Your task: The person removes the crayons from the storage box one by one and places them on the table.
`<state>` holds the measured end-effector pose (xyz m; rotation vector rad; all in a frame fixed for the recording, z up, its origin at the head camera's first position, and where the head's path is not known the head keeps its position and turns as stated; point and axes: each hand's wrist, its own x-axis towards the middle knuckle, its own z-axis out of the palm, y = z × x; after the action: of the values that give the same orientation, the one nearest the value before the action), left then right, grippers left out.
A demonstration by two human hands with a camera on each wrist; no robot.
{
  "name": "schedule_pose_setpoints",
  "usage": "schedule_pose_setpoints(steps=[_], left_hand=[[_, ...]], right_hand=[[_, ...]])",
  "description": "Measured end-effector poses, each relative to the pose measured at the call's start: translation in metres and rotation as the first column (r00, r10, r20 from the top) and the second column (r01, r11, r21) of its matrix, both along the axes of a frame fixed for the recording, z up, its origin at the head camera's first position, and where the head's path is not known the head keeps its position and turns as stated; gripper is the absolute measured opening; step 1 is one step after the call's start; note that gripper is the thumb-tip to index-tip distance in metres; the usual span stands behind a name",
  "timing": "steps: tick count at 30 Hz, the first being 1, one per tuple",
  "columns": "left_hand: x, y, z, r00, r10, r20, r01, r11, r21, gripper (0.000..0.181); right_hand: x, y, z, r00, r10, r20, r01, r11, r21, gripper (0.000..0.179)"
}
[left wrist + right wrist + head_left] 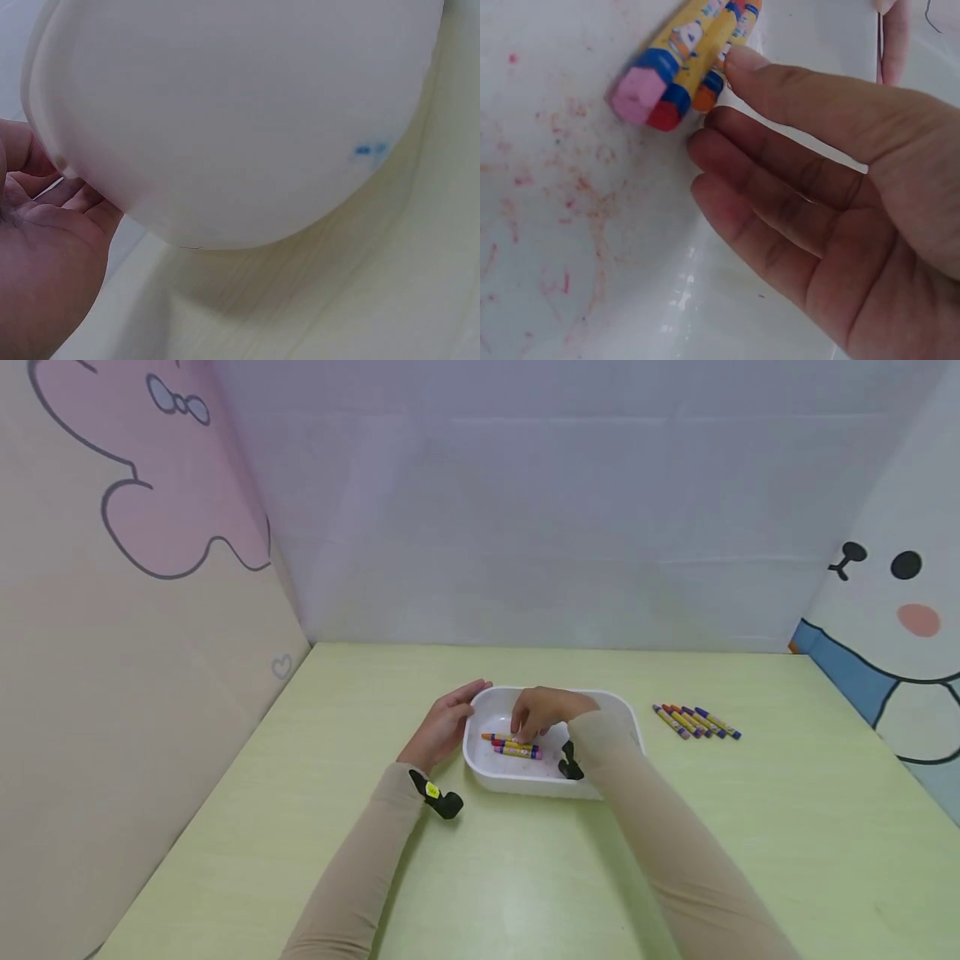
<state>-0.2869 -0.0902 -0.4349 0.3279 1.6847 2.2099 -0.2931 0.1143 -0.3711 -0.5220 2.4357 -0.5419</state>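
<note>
My left hand (pixel 441 727) grips the left end of a white plastic tray (pixel 547 787), thumb at the rim and fingers beneath it in the left wrist view. Inside the tray, an orange crayon (pixel 491 737), a red crayon (pixel 498 743) and a pink crayon (pixel 517 752) lie side by side, yellow wrappers showing. Over their right ends reaches my right hand (pixel 546 710). Its thumb (pixel 750 64) lies against the orange crayon (pixel 704 100), pinching it, with the other fingers curled below; the index fingertip is hidden.
Several yellow-wrapped crayons (pixel 696 722) lie in a slanted row on the pale table (pixel 495 877), right of the tray. Coloured marks streak the tray floor (pixel 562 225). A white curtain-like backdrop (pixel 555 543) stands behind the table, with printed panels at both sides.
</note>
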Motion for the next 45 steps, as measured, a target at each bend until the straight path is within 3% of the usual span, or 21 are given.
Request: schedule_pose_setpoints(steps=[24, 36, 45], left_hand=[[0.001, 0.001, 0.0, 1.0, 0.009, -0.012, -0.009, 1.0, -0.015, 0.054], [0.003, 0.0, -0.003, 1.0, 0.022, -0.003, -0.022, 1.0, -0.01, 0.055], [0.004, 0.001, -0.002, 1.0, 0.012, 0.004, -0.012, 1.0, -0.002, 0.054]], right_hand=[[0.0, -0.001, -0.003, 0.996, 0.068, -0.051, -0.067, 0.998, 0.013, 0.008], [0.006, 0.014, 0.021, 0.99, 0.099, -0.1, -0.099, 0.995, 0.003, 0.013], [0.013, 0.051, 0.046, 0.981, 0.067, -0.181, -0.074, 0.997, -0.032, 0.018]])
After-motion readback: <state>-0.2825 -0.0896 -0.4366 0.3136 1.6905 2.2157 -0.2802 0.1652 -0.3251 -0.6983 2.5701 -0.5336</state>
